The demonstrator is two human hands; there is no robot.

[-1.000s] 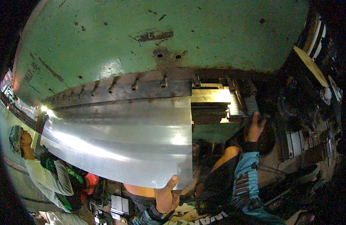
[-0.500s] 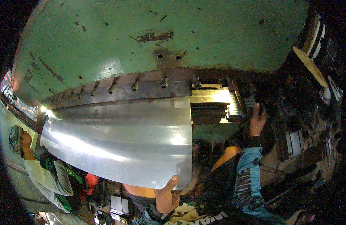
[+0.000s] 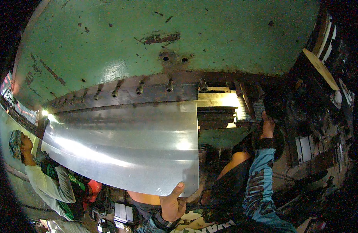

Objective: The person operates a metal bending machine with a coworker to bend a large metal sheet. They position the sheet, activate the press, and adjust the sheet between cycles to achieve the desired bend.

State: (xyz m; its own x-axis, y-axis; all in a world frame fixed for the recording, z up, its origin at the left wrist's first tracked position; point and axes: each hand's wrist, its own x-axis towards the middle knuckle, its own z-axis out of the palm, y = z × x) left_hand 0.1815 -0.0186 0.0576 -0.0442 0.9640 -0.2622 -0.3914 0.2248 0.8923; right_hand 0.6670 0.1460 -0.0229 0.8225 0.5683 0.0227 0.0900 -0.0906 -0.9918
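Observation:
A large, shiny metal sheet (image 3: pixel 120 139) lies flat, its far edge against the row of bolted clamps of a green press-like machine (image 3: pixel 210 35). My left hand (image 3: pixel 173 204) grips the sheet's near right corner, thumb on top and the other fingers hidden underneath. Out to the right, my right hand (image 3: pixel 268 128) is raised at the dark right end of the machine, just below a ridged grey block (image 3: pixel 259 106). One digit points up there; the rest are lost in shadow, so whether it touches or holds anything cannot be made out.
A co-worker (image 3: pixel 51 182) in a pale long-sleeved top is beside the sheet's left end. Several bolts (image 3: pixel 140 87) stick out along the clamp bar. A lit yellowish bar (image 3: pixel 218 100) shows right of the sheet. A tan board (image 3: pixel 322 70) leans at far right.
My right hand has turned and drawn its spread fingers together, staying close to the machine's right end. The sheet and my left hand look unmoved.

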